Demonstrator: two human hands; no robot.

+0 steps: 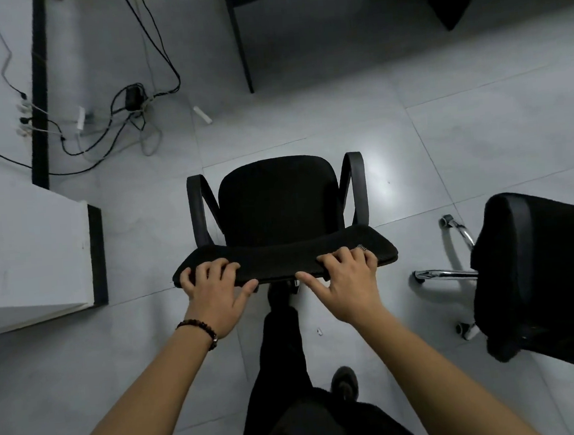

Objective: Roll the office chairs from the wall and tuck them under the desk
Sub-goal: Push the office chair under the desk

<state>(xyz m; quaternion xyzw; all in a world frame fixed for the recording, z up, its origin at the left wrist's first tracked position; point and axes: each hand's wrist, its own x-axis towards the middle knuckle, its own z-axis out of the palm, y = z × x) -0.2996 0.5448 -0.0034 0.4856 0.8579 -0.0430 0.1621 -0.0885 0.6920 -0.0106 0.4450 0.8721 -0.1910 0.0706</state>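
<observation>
Both hands are on the chair back. Your left hand (215,288) and your right hand (345,281) sit side by side on the top edge of the backrest (282,257). Fingers curl over the far side, thumbs lie along the near edge, and each one grips it. Your arms reach out nearly straight from the bottom of the view, with a beaded bracelet (200,329) on the left wrist.

The office chair (277,201) stands in the middle of the grey tiled floor (444,136), seat facing away from you, armrests looping up on either side. It's out in the open, well apart from the dark table (243,49), whose leg and panel show at the far edge. On your right, near, there's a second chair (541,283), its chrome base legs poking out toward the first one, not touching.

Near left, a white cabinet corner (31,254). Far left, a tangle of cables (117,127) lies on the floor by the wall.
</observation>
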